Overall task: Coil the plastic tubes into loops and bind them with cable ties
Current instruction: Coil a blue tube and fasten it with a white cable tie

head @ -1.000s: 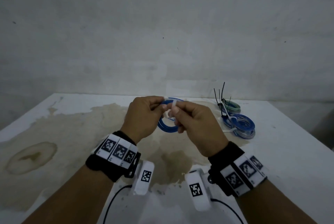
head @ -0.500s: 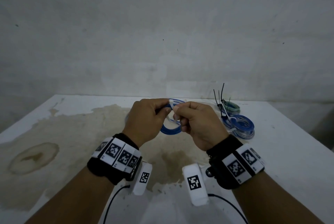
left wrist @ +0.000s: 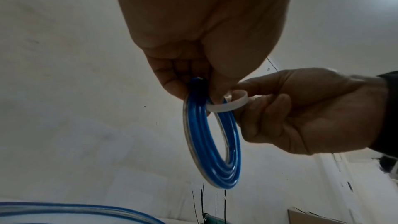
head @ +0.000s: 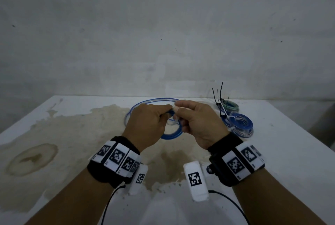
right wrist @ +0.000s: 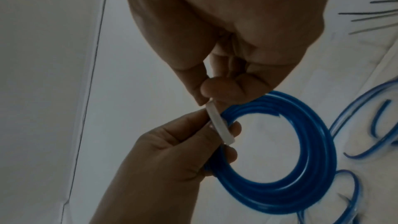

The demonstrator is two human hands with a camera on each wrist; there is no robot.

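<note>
Left hand: fingers curled, pinching the top of the blue coil so its turns stay stacked. The coil hangs below the grip, held in the air at frame centre in the head view, above the stained table.

Right hand: fingers curled, thumb and forefinger pinching the white cable tie. The left wrist view shows the tie arching as a slack loop around the coil's bundle just under the left fingers; the right wrist view shows the strap crossing the bundle between the two hands.

Change vs. a second ago: both hands sit higher in the head frame and closer together, knuckles nearly touching. The tie stood up as a loose tip between the fingertips then; now it reads as a closed arc. I cannot tell whether the tail is through the head.

My reading: the wrap is made, cinching is not. The tie is loose, so the coil could spring if the left pinch eases.

Outward: an uncoiled tube lies on the table behind the hands. At right of frame, a bound blue coil, a greenish coil behind it, black cable ties sticking up.
</note>
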